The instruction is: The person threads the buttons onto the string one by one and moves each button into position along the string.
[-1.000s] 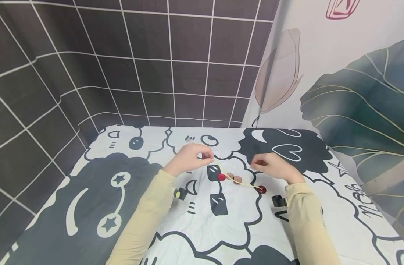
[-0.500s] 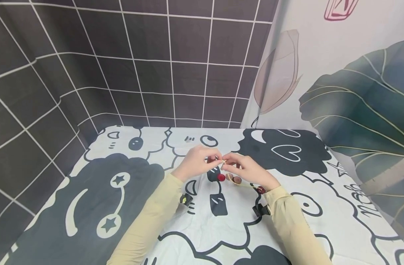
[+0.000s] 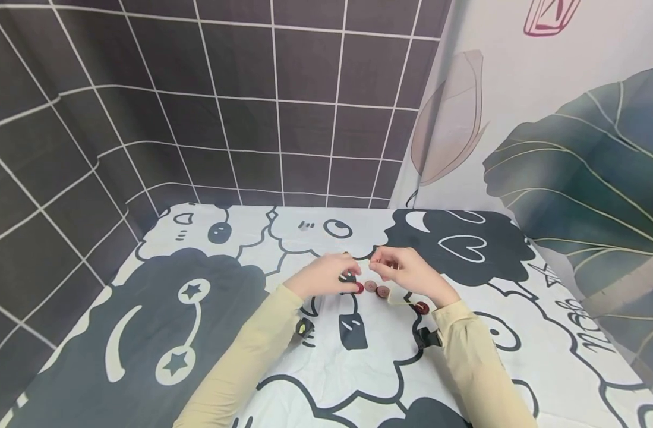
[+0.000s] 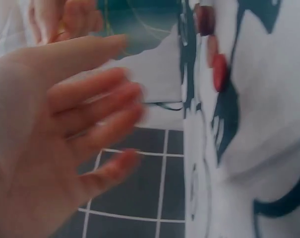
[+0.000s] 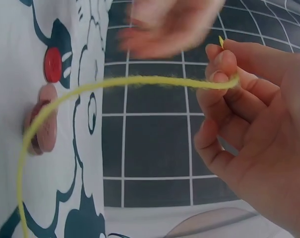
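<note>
My right hand [image 3: 403,270] pinches the end of a yellow string [image 5: 150,80] between thumb and fingers, and a short tip pokes out past them. From there the string curves down towards the dark red button [image 3: 422,308] on the cloth. My left hand [image 3: 328,274] holds nothing; its fingers are apart and blurred in the left wrist view. Below its fingertips lies a bright red button [image 5: 53,65], partly covered in the head view. To the right of it are two pinkish-brown buttons [image 3: 371,286], close together. Whether the string passes through the dark red button cannot be made out.
A black-and-white cartoon-print cloth [image 3: 326,368] covers the table. Behind it hangs a dark curtain [image 3: 305,119] with a white grid, and at the right a leaf-print curtain [image 3: 572,148]. Black wrist cameras [image 3: 429,337] sit under both wrists.
The right hand came in from the right to meet the left hand and took the string's end. The left hand has since let go and lowered towards the bright red button.
</note>
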A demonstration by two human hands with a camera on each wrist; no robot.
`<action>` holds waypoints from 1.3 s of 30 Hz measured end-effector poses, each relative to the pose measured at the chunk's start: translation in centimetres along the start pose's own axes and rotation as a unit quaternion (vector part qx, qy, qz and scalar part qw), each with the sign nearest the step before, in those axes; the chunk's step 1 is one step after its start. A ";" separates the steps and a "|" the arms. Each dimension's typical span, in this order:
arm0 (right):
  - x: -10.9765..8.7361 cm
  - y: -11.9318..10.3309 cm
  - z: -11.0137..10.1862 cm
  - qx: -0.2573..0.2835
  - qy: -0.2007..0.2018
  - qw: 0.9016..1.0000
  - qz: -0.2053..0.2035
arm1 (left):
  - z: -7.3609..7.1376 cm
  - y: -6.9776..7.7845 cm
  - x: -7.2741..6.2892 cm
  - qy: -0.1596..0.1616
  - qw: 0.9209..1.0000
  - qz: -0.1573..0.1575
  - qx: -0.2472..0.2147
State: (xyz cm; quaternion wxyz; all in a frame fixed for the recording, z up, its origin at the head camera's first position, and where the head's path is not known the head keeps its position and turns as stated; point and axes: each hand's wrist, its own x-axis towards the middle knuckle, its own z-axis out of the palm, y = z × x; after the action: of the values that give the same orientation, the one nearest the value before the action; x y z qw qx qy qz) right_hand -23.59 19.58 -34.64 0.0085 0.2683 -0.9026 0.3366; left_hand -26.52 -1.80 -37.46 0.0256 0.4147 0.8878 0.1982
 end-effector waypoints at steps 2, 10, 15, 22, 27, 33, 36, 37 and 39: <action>-0.1 0.1 -0.1 0.001 -0.006 1.000 -0.001 | 0.6 0.1 0.0 -0.051 0.998 -0.001 0.024; -0.1 0.4 -0.2 -0.007 -0.024 1.000 -0.012 | 1.9 0.2 -0.2 -0.134 0.990 -0.004 0.052; -0.2 0.5 -0.3 -0.010 -0.036 0.999 -0.016 | 2.1 0.0 -0.1 -0.115 0.992 0.011 0.060; -0.2 0.6 -0.4 -0.009 -0.048 0.998 -0.025 | 2.2 0.1 -0.1 -0.109 0.993 -0.004 0.055; -0.3 0.7 -0.5 -0.007 -0.062 0.998 -0.028 | 1.8 0.0 -0.1 -0.108 0.993 -0.011 0.048; -0.3 0.6 -0.4 0.007 -0.097 0.995 -0.027 | 0.8 0.0 0.0 -0.071 0.997 -0.002 0.030; -0.3 0.4 -0.1 0.020 -0.119 0.992 -0.026 | 0.1 0.2 -0.1 -0.056 0.998 0.003 0.018; -0.2 0.4 0.0 0.022 -0.124 0.992 -0.027 | -0.1 0.3 -0.1 -0.052 0.999 0.004 0.016; -0.2 0.3 0.2 0.021 -0.127 0.991 -0.030 | -0.5 0.6 -0.1 -0.046 0.999 0.006 0.015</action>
State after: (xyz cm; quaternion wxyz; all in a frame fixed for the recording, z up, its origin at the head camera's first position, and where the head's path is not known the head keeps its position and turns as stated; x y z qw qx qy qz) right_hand -23.56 19.77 -34.98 -0.1022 0.3357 -0.8806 0.3185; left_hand -26.14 -1.76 -36.78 0.0590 0.4285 0.8861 0.1662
